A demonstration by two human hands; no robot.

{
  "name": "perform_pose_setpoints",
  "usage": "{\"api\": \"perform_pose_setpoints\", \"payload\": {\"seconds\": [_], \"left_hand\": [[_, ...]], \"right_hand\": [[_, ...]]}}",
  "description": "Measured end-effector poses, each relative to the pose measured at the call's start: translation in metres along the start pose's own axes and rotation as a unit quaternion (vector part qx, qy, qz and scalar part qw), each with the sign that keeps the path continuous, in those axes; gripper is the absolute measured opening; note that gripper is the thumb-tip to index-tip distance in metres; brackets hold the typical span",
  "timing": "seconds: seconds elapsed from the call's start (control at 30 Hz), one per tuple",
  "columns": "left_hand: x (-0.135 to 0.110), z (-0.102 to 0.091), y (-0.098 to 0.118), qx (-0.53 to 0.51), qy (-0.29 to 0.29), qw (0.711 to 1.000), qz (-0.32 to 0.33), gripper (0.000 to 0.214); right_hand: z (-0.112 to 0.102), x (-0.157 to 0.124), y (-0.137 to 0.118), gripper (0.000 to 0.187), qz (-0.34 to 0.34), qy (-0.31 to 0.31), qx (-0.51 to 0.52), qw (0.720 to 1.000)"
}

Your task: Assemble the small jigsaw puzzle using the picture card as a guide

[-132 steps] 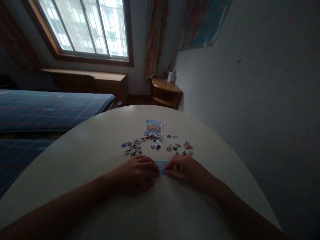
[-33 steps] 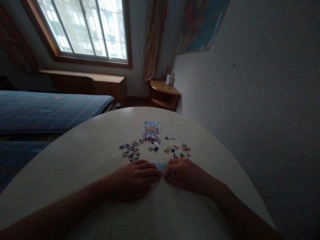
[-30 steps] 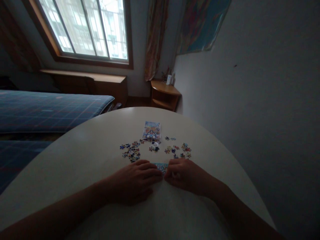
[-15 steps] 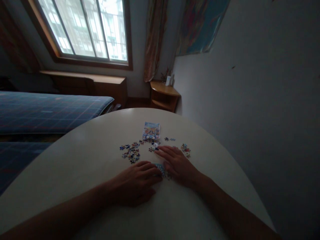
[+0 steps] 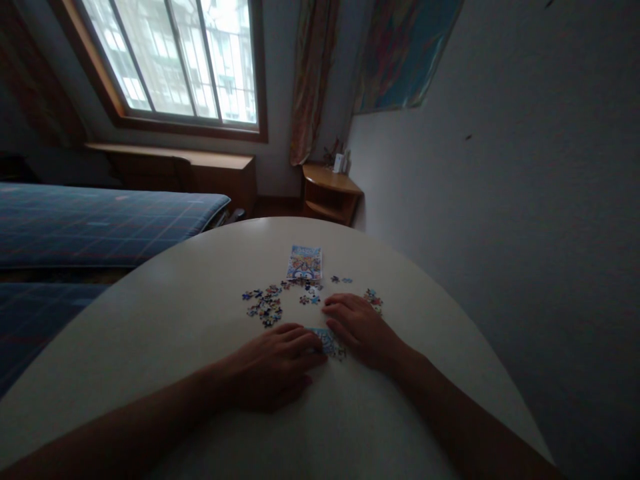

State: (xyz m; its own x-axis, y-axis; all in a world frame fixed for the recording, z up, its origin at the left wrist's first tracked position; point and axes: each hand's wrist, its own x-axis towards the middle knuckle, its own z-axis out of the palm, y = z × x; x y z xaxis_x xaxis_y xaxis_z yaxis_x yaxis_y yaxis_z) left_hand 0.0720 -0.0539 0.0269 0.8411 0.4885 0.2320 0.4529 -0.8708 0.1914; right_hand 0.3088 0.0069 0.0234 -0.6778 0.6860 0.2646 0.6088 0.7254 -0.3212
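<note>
Overhead, the dim room has a plain matte wall (image 5: 500,200) at the right, a wood-framed window (image 5: 180,60) with bright panes, a patterned curtain (image 5: 313,73) beside it and a colourful wall hanging (image 5: 405,50). Below the window runs a long wooden sill cabinet (image 5: 190,170), with a rounded wooden corner shelf (image 5: 330,193) at its right end. At the left lies a bed (image 5: 95,223) covered in blue plaid cloth.

Nearest the camera stands the counter (image 5: 165,320), round, smooth and pale, with a soft sheen along its left part. On it, toward the far side, lies a small rectangular printed card (image 5: 305,262) with a cartoon picture. Just in front of the card, loose jigsaw pieces (image 5: 265,308) lie scattered flat in clusters, small, multicoloured, with knobbed edges.

The left hand (image 5: 273,363) rests palm down, fingers spread flat, its fingertips touching the joined blue strip (image 5: 323,338) of puzzle that lies on the counter between the 2 hands. The right hand (image 5: 360,327) lies just beside that strip, fingers loosely curled over loose pieces; I cannot tell whether it grips 1.
</note>
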Motion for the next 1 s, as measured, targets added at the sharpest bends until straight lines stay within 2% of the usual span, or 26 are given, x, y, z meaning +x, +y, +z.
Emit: {"api": "perform_pose_setpoints", "payload": {"seconds": [0.23,0.33,0.43,0.6,0.83,1.0], "left_hand": [[0.0,0.002,-0.001,0.001,-0.007,1.0,0.005,0.039],[-0.002,0.001,-0.001,-0.003,0.01,1.0,0.006,0.035],[-0.004,0.004,-0.006,-0.005,0.06,0.998,-0.012,0.03],[-0.008,0.009,-0.023,0.015,0.135,0.988,-0.076,0.02],[-0.01,0.012,-0.034,0.052,0.13,0.968,-0.209,0.028],[-0.013,0.017,-0.04,0.089,0.137,0.945,-0.284,0.033]], "right_hand": [[0.002,0.003,-0.007,0.051,0.003,-0.085,0.002,0.996],[-0.001,0.002,-0.003,0.046,-0.019,-0.065,0.019,0.998],[0.0,0.0,0.005,0.034,-0.042,-0.015,0.028,0.999],[0.004,0.0,0.01,0.024,-0.025,0.04,0.04,0.998],[0.005,0.0,0.014,0.022,0.043,0.069,0.047,0.996],[0.005,-0.002,0.019,0.031,0.066,0.063,0.023,0.996]]}}
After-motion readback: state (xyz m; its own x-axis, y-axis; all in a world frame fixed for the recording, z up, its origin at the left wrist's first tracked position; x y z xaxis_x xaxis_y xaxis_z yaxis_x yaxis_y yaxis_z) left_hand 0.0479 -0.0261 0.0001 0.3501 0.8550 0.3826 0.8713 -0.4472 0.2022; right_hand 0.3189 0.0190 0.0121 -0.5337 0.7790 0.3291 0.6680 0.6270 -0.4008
